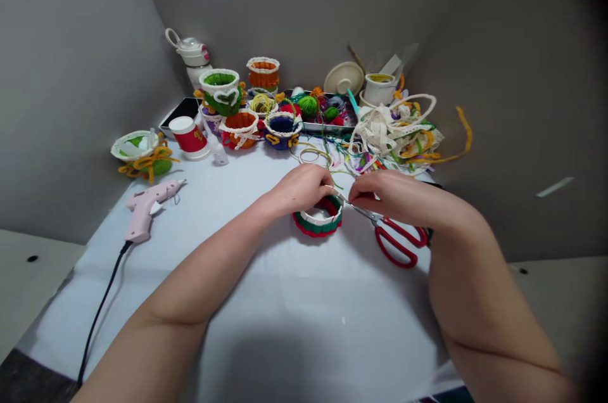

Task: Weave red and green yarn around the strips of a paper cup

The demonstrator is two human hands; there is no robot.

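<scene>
A small round basket (317, 222) wrapped in red, green and white yarn sits on the white table (266, 301). My left hand (304, 187) rests on its rim, fingers curled and pinched on it. My right hand (392, 197) is closed just to the right of the basket, fingertips pinching what looks like a thin strand by the rim. Red-handled scissors (396, 239) lie on the table under my right hand, blades pointing at the basket.
A pink glue gun (149, 203) with a black cord lies at the left. Several finished yarn baskets (244, 115) stand at the back beside a red cup (190, 137). A heap of lace and cords (399, 130) and a tray of yarn balls (323, 108) sit behind.
</scene>
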